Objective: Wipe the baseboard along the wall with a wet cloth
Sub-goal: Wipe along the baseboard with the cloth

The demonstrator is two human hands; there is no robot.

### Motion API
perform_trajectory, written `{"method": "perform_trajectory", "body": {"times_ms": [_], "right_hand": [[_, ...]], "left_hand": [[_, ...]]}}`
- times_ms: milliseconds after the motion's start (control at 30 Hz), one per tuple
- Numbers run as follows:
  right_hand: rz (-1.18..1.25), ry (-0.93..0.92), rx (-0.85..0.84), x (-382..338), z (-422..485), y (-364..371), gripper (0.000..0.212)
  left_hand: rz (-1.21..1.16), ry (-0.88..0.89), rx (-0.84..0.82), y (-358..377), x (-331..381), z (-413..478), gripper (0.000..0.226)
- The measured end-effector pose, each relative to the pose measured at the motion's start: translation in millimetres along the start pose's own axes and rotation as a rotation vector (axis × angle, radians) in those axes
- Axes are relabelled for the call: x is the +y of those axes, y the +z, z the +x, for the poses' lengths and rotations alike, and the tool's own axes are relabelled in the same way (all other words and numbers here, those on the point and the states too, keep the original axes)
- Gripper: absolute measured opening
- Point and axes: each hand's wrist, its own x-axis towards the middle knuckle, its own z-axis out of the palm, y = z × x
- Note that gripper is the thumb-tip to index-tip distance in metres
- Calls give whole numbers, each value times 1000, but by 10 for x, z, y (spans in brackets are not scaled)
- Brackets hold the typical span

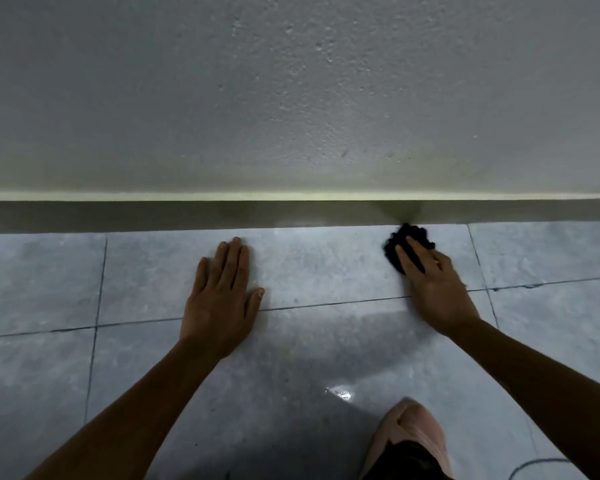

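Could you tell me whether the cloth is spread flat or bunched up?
Bunched: the cloth shows as a dark crumpled wad under the right hand, by the baseboard.

Along the baseboard [187, 216] you have bare tiled floor [309, 258] both ways; only your flat left hand [222, 292] sits nearby.

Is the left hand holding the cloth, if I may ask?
No, the left hand lies flat and empty on the floor; the right hand presses the cloth.
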Motion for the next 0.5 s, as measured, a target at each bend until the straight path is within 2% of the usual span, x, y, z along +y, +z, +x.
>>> {"method": "perform_trajectory", "body": {"times_ms": [67, 200, 333, 400, 500], "right_hand": [[16, 108, -38, 158, -16, 8, 70], [29, 349, -74, 265, 5, -65, 67], [32, 671, -238, 211, 272, -117, 70], [-24, 662, -292, 151, 423, -230, 67], [-87, 372, -353, 51, 526, -481, 57]], "left_hand": [[-9, -3, -7, -11, 14, 0, 70], [-21, 4, -9, -36, 19, 8, 69], [-37, 14, -77, -110, 5, 19, 71], [-49, 22, -125, -238, 4, 19, 74], [-30, 24, -185, -575, -16, 0, 64]]}}
